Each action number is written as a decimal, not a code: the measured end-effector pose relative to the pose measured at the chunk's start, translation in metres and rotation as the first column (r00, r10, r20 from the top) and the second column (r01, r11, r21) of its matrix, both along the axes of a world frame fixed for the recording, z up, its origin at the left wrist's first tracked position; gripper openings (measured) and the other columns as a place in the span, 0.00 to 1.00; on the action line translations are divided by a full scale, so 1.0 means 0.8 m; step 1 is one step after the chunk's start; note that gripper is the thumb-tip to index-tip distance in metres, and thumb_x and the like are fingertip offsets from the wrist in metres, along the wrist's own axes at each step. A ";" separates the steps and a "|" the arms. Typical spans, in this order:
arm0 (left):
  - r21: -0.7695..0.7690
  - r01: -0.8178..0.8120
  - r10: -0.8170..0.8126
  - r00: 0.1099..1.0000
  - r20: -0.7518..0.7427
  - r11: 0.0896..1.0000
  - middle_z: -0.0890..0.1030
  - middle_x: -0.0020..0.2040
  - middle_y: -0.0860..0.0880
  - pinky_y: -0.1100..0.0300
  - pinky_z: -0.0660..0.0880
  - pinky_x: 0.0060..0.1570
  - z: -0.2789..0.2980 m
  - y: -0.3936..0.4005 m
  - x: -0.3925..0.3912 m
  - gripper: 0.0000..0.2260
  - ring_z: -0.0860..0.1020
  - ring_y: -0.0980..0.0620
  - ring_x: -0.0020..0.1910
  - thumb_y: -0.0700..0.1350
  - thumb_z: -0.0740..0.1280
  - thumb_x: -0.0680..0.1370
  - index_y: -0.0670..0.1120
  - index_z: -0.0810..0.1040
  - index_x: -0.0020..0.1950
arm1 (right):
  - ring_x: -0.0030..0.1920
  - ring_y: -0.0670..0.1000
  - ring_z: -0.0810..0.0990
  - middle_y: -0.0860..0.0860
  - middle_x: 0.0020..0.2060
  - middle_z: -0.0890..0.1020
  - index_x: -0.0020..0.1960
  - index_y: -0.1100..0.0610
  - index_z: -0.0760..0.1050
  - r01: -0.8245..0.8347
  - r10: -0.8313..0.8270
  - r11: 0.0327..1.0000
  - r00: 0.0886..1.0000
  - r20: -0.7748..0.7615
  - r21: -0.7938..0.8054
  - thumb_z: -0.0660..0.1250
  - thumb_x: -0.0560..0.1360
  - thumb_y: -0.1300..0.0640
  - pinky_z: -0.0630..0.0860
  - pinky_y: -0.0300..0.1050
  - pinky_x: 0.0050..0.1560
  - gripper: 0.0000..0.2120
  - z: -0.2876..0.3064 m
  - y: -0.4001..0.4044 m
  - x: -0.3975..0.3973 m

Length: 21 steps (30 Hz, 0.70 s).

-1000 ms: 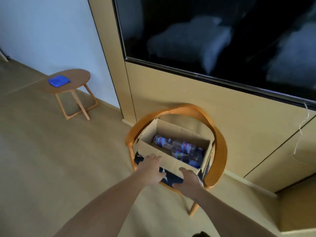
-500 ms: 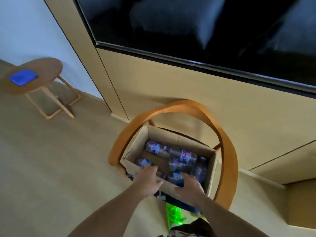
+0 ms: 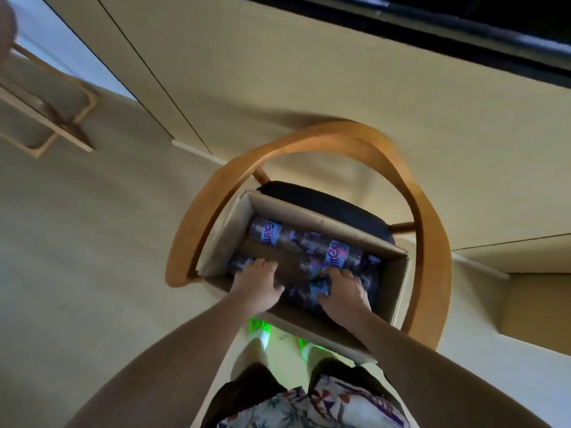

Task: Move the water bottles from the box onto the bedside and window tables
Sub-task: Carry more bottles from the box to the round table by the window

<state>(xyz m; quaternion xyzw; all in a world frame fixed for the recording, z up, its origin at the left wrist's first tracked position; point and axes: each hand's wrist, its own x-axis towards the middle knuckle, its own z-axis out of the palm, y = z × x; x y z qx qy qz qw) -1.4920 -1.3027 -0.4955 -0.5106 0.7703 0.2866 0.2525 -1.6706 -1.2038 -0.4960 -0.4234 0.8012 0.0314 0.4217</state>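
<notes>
left grip (image 3: 258, 284) – fingers curled, reaching down | right grip (image 3: 344, 291) – fingers curled, reaching down

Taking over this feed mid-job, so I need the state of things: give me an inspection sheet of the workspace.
Surface: cardboard box sits on a wooden chair with a dark seat.
Job's things: water bottles lie on their sides in the box.
Clutter: nothing seen.
Grippers: left hand and right hand reach into the box, each on a bottle; grip unclear.
Cables: nothing seen.
Surroundings: side table far left, wood wall panels, dark screen above.
</notes>
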 end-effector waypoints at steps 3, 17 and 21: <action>0.038 0.005 -0.006 1.000 0.014 0.999 0.71 0.70 0.46 0.45 0.71 0.68 -0.035 -0.020 -0.001 0.27 0.68 0.42 0.71 0.58 0.69 0.78 0.49 0.70 0.74 | 0.73 0.61 0.65 0.55 0.74 0.66 0.76 0.50 0.63 -0.084 0.078 0.995 0.989 -0.123 -0.051 0.70 0.74 0.44 0.68 0.59 0.70 0.33 -0.026 -0.026 0.003; 0.277 0.390 -0.445 0.878 0.175 0.878 0.68 0.75 0.42 0.30 0.51 0.74 -0.175 -0.073 0.007 0.32 0.63 0.37 0.75 0.61 0.66 0.75 0.51 0.66 0.77 | 0.65 0.67 0.63 0.62 0.66 0.63 0.78 0.58 0.60 -0.312 0.216 0.945 0.821 -0.528 -0.098 0.79 0.62 0.53 0.62 0.70 0.70 0.49 -0.148 -0.071 0.017; 0.334 0.458 -0.536 0.820 0.198 0.824 0.65 0.75 0.41 0.27 0.52 0.72 -0.176 -0.069 -0.005 0.32 0.62 0.37 0.75 0.55 0.68 0.75 0.52 0.66 0.78 | 0.56 0.65 0.66 0.60 0.58 0.69 0.66 0.57 0.73 -0.298 0.159 0.939 0.821 -0.548 -0.174 0.80 0.58 0.53 0.68 0.66 0.64 0.38 -0.152 -0.087 0.022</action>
